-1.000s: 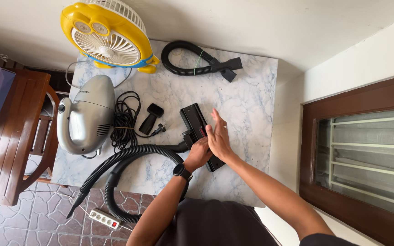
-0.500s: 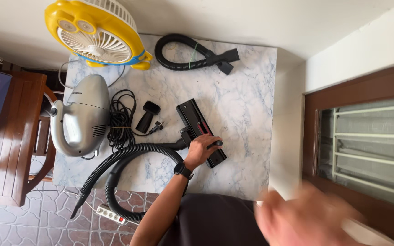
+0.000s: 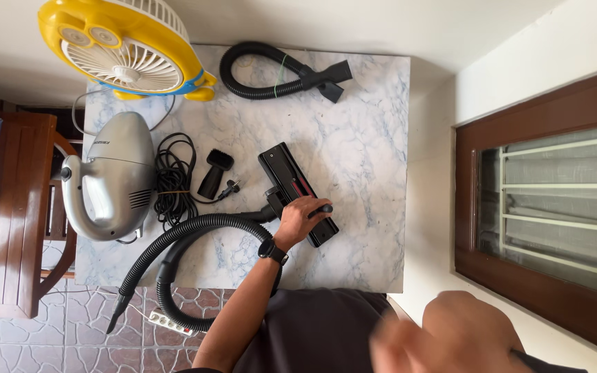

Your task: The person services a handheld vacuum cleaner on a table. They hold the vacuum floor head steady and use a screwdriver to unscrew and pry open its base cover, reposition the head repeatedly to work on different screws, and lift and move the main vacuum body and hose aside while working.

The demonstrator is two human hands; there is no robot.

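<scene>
The black floor nozzle (image 3: 297, 193) lies slantwise at the centre of the frame on the marbled surface (image 3: 367, 152), its lower end under the left hand (image 3: 301, 220), whose grip is closed over that end with the fingers curled across its top. A black wristwatch (image 3: 272, 250) sits on that forearm, which rises from the bottom centre of the frame. A black ribbed hose (image 3: 181, 238) joins the nozzle's neck at its left side, then arcs leftward and loops down over the surface's near edge. The right hand (image 3: 461, 331) shows at the lower right of the frame, well apart from the nozzle and so blurred that its grip cannot be told. Left of the nozzle lies a small black brush attachment (image 3: 214, 171), and beside that a coiled black power cord (image 3: 174, 179). Further left rests a silver canister vacuum (image 3: 108, 176) at the surface's left edge. At the upper centre lies a second black hose (image 3: 271, 69) curled in a loop and ending in a crevice-type fitting. A yellow fan (image 3: 122, 48) stands at the upper left. A white power strip (image 3: 171, 321) lies on the tiled floor at the lower left, and a brown wooden chair (image 3: 8, 207) fills the left edge.
</scene>
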